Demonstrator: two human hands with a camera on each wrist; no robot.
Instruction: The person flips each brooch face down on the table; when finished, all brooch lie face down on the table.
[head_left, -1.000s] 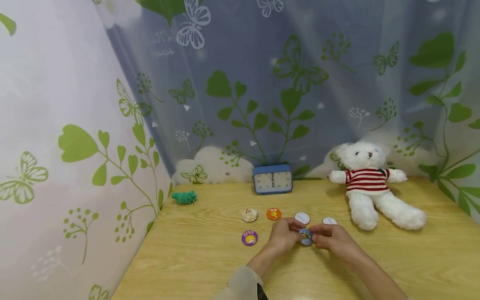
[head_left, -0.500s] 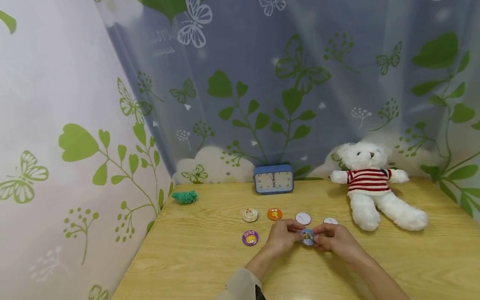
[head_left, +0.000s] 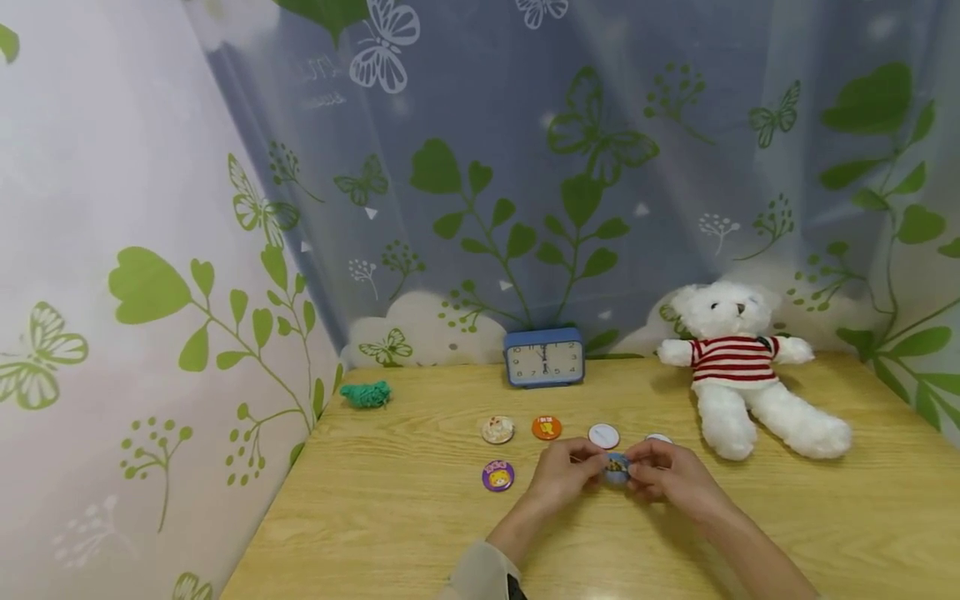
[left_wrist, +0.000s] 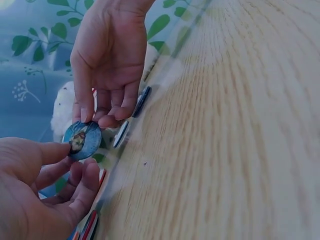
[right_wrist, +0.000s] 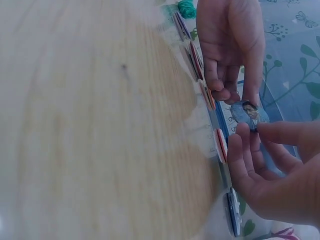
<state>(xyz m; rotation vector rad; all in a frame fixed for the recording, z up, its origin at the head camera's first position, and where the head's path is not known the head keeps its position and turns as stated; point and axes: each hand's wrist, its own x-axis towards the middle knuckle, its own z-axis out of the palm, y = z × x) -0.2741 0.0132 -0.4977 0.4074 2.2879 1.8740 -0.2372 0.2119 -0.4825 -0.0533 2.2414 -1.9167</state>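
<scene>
Pinching one blue badge point(head_left: 617, 469), two hands point(head_left: 561, 477) point(head_left: 678, 479) hover near five others point(head_left: 498, 476).

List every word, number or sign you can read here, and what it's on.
"2", "3", "4", "8", "9", "10": dial of the blue clock
Orange badge: lettering too small to read
Purple badge: lettering too small to read
Curtain: faint writing, too blurred
Blue badge: no readable text

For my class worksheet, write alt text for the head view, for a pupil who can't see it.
A person's left hand and right hand hold a blue picture badge above a wooden table. Five more round badges lie nearby, two white side up. Behind are a blue alarm clock and a white teddy bear in a striped sweater.
</scene>
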